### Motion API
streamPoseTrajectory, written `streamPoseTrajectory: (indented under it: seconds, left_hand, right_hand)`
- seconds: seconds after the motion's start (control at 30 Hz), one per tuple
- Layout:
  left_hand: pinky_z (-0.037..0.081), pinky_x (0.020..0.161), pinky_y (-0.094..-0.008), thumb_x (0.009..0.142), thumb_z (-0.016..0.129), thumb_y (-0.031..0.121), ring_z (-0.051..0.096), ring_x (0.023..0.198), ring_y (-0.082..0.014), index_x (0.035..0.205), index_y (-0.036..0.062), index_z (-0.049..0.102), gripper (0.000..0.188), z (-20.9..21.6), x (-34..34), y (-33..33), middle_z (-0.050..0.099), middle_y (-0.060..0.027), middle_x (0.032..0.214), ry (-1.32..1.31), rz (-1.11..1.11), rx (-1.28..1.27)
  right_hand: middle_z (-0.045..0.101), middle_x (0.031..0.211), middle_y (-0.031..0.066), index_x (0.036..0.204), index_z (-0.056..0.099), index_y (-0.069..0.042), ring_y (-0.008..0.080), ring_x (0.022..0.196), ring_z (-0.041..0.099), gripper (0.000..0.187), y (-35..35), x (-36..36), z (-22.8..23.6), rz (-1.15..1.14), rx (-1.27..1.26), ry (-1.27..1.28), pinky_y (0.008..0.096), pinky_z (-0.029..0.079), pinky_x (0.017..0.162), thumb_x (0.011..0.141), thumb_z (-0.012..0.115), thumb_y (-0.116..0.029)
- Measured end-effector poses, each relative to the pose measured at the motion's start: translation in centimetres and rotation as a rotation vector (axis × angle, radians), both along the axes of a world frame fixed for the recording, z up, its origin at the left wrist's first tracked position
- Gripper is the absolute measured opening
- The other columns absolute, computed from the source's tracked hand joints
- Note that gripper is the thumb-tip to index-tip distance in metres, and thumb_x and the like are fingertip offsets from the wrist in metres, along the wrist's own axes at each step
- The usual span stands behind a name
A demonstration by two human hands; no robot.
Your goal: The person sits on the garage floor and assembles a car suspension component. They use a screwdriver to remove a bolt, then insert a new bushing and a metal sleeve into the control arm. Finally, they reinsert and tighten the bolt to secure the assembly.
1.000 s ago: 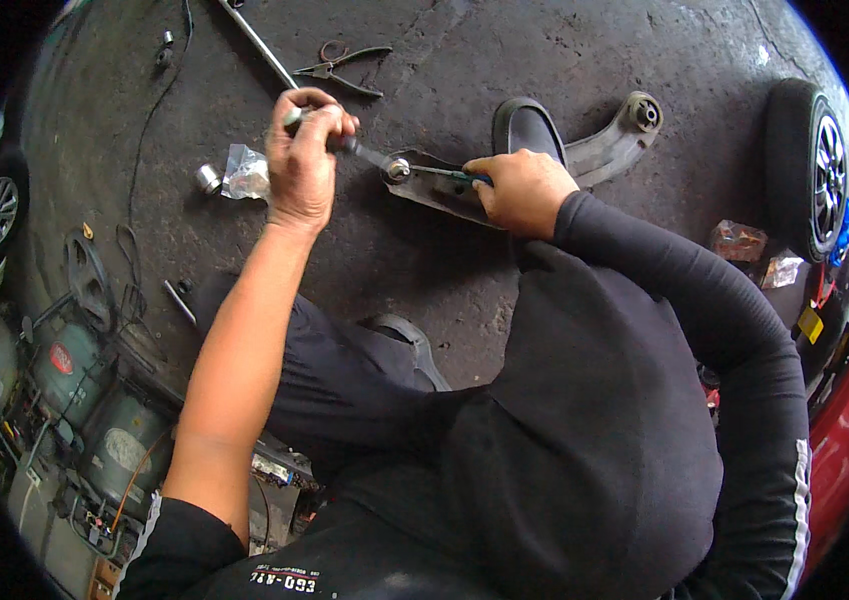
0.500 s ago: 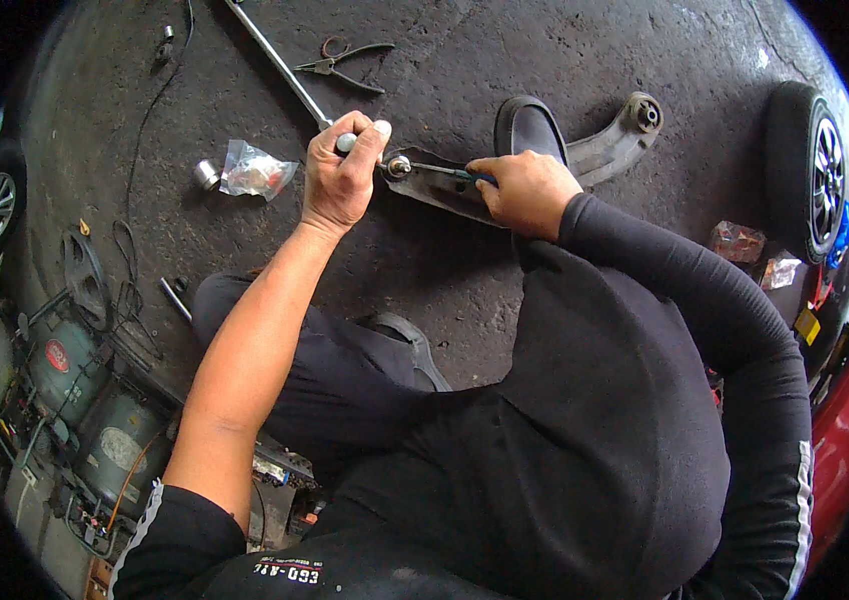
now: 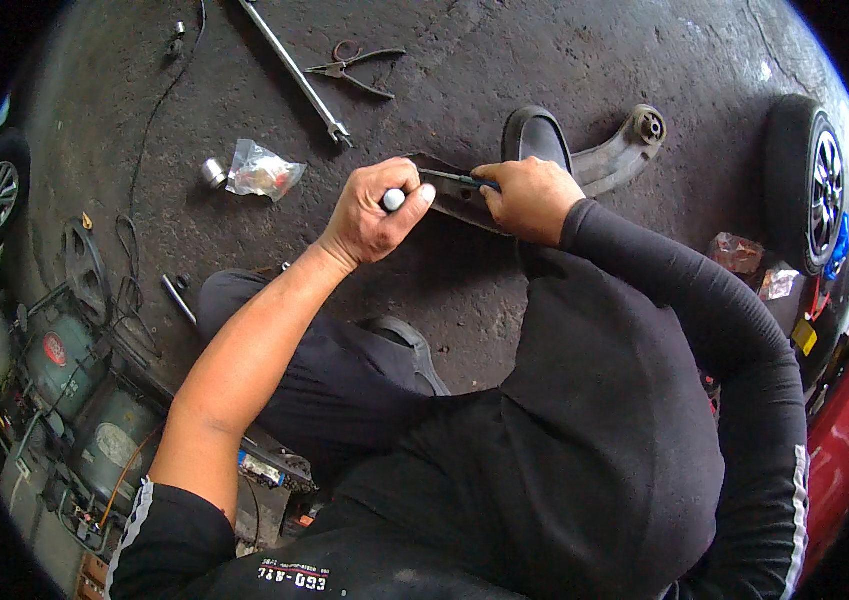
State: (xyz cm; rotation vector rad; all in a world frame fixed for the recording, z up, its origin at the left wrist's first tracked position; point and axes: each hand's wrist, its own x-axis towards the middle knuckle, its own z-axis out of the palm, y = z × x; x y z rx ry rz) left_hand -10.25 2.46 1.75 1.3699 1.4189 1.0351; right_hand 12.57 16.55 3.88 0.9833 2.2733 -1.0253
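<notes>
My left hand point(image 3: 376, 215) is closed round a bar-shaped tool seen end-on; only its pale round end point(image 3: 393, 199) shows, so its kind is unclear. It covers the left end of a dark metal suspension control arm point(image 3: 599, 178) lying on the floor. My right hand point(image 3: 532, 198) grips a screwdriver point(image 3: 459, 179) with a dark blue handle, its thin shaft pointing left along the arm. The tip is hidden by my left hand. My shoe point(image 3: 534, 135) rests across the control arm.
Beyond my left hand lie a long wrench point(image 3: 294, 72) and pliers point(image 3: 359, 72). A metal socket point(image 3: 212, 172) and a clear plastic bag point(image 3: 262, 172) are further left. A wheel point(image 3: 809, 185) stands at the right, and a green compressor point(image 3: 59, 345) at the left.
My left hand has moved right and toward me, over the arm's left end, hiding the joint there. The wrench's near end now shows. My right hand has barely moved.
</notes>
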Motion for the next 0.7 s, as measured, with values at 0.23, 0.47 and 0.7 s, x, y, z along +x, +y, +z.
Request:
streamPoseTrajectory:
  seconds: [0.23, 0.47, 0.7]
  left_hand:
    - [0.049, 0.074, -0.0425, 0.09, 0.078, 0.005, 0.061, 0.074, -0.0321, 0.078, 0.005, 0.057, 0.024, 0.2, -1.0, -3.0, 0.064, -0.0111, 0.079, 0.157, -0.178, 0.078]
    - [0.049, 0.081, -0.0452, 0.085, 0.082, 0.01, 0.06, 0.078, -0.0364, 0.075, 0.0071, 0.057, 0.027, -1.0, 0.6, -3.9, 0.058, -0.0121, 0.076, 0.261, -0.301, 0.103]
    - [0.052, 0.077, -0.0463, 0.085, 0.081, 0.009, 0.064, 0.078, -0.0396, 0.075, 0.0064, 0.057, 0.026, -1.8, 2.1, -2.4, 0.063, -0.0146, 0.079, 0.242, -0.206, 0.13]
  right_hand:
    - [0.083, 0.115, 0.0242, 0.14, 0.08, -0.013, 0.0447, 0.109, 0.08, 0.041, 0.7, -1.4, 0.4, 0.09, 0.023, 0.031, 0.0548, 0.061, 0.103, 0.106, 0.064, -0.03]
    - [0.084, 0.117, 0.0209, 0.129, 0.082, -0.012, 0.041, 0.111, 0.081, 0.036, 0.5, -1.7, 0.9, 0.142, 0.046, -0.002, 0.0526, 0.063, 0.101, 0.103, 0.064, -0.028]
    - [0.083, 0.11, 0.023, 0.138, 0.08, -0.014, 0.0439, 0.101, 0.081, 0.04, 0.3, -1.5, 0.3, 0.144, 0.073, 0.037, 0.055, 0.063, 0.096, 0.106, 0.065, -0.033]
